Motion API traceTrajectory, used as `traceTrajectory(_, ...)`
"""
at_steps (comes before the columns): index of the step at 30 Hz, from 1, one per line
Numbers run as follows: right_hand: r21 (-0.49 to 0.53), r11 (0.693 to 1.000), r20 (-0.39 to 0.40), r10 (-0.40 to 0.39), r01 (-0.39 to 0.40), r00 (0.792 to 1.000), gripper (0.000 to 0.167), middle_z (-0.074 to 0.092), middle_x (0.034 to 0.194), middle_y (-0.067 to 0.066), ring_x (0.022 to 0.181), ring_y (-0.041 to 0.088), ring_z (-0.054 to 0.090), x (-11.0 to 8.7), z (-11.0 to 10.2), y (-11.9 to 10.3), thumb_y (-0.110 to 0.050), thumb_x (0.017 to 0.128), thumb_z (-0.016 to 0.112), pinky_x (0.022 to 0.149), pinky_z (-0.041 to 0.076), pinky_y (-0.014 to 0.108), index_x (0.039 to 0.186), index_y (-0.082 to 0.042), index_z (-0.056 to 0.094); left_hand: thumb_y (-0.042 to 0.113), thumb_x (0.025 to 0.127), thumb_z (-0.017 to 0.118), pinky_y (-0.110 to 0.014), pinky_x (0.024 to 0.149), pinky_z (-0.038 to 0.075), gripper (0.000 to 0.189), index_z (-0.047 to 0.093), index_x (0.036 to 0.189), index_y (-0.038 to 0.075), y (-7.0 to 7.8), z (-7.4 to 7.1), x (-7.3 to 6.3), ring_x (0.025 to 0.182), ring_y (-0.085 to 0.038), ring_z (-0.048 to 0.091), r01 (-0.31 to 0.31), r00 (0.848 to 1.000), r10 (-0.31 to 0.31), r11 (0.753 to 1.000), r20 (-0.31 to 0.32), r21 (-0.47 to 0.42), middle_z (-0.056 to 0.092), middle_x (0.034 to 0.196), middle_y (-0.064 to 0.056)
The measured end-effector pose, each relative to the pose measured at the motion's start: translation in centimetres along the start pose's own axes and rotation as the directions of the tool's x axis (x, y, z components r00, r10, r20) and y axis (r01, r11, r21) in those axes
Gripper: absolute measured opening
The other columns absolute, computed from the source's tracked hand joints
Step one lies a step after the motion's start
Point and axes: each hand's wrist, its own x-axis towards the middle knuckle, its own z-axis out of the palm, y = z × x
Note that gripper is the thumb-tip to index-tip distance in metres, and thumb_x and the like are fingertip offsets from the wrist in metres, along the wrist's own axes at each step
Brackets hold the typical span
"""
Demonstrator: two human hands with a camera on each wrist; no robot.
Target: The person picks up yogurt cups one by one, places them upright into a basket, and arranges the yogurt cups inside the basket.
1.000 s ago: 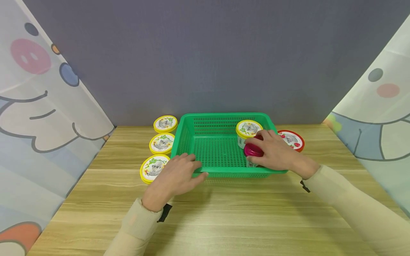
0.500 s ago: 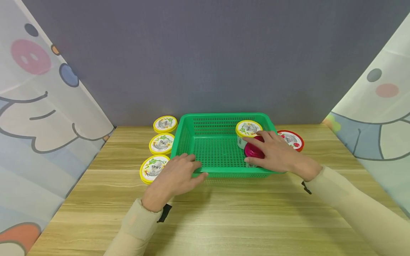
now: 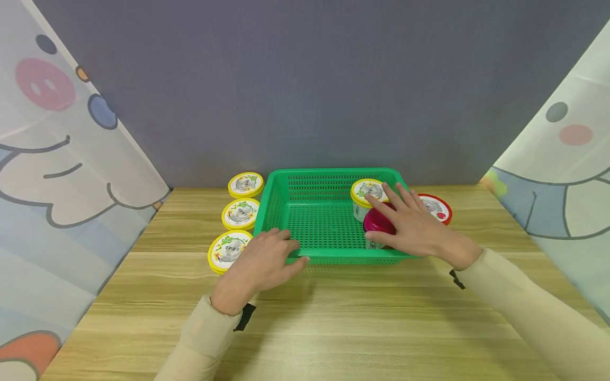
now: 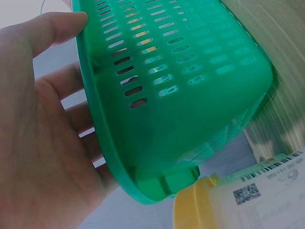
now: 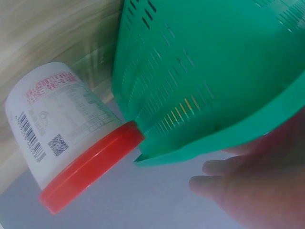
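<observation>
My left hand rests over the near left corner of a green plastic basket, thumb near the front rim. In the left wrist view its fingers pass behind the basket's rim. My right hand is spread over a tub with a magenta lid inside the basket's near right corner. The fingers are extended and partly cover the lid. Right behind it in the basket stands a white tub with a yellow lid, overlapped by the fingertips.
Three yellow-lidded tubs stand in a row left of the basket. Outside its right side is a red-lidded tub, its white wall showing in the right wrist view. A grey partition closes off the back of the wooden table.
My right hand's fingers, bent round the magenta-lidded tub before, have straightened and spread forward above it. The left hand and the basket have stayed put.
</observation>
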Motion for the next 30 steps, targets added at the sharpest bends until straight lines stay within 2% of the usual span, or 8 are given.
traceTrajectory(4,-0.003,1.0,0.01,-0.002,0.003,1.0,0.087,0.002,0.169,0.02,0.152,0.05,-0.004,0.0,0.0,0.3,-0.067,0.096,0.05,0.119,-0.004,0.061,0.164,-0.024,0.016,0.042,0.096,0.062,-0.034,0.073,0.039,0.03,0.066,0.082,0.016,0.0,0.0,0.0,0.071,-0.019,0.04,0.002,1.0,-0.002,1.0,-0.001,0.0,0.043,0.074,0.004)
traceTrajectory(11,0.024,0.999,0.004,0.026,-0.026,1.0,0.086,0.004,0.169,0.019,0.152,0.048,-0.003,-0.1,-0.1,0.8,-0.066,0.097,0.05,0.119,-0.002,0.062,0.164,-0.023,0.018,0.042,0.096,0.062,-0.034,0.072,0.039,0.03,0.064,0.079,0.016,0.0,0.1,0.0,0.071,-0.018,0.04,0.002,1.0,-0.002,1.0,-0.008,0.002,0.043,0.073,0.004)
traceTrajectory(16,0.039,0.998,0.027,0.049,-0.05,0.998,0.085,0.0,0.169,0.019,0.153,0.047,-0.009,-0.2,-0.4,1.4,-0.066,0.098,0.047,0.119,-0.006,0.061,0.165,-0.024,0.014,0.042,0.096,0.062,-0.034,0.073,0.039,0.03,0.063,0.078,0.017,0.0,0.1,0.0,0.071,-0.018,0.04,0.003,1.0,-0.003,1.0,-0.006,0.001,0.043,0.073,0.004)
traceTrajectory(24,0.047,0.996,0.013,0.077,-0.077,0.997,0.085,0.003,0.168,0.022,0.152,0.048,-0.007,-0.2,-0.8,2.5,-0.064,0.098,0.049,0.118,-0.004,0.063,0.165,-0.022,0.016,0.041,0.096,0.061,-0.036,0.075,0.039,0.03,0.067,0.083,0.015,0.0,0.0,0.0,0.073,-0.019,0.04,0.007,1.0,-0.007,1.0,0.01,-0.007,0.044,0.075,0.003)
traceTrajectory(30,0.061,0.995,0.023,0.079,-0.08,0.997,0.085,0.0,0.168,0.024,0.151,0.05,-0.008,-0.5,-1.0,3.2,-0.063,0.1,0.048,0.118,-0.007,0.063,0.165,-0.02,0.013,0.041,0.096,0.061,-0.036,0.076,0.04,0.03,0.069,0.087,0.014,0.0,-0.1,0.0,0.073,-0.02,0.04,0.014,1.0,-0.014,1.0,0.021,-0.003,0.044,0.076,0.003)
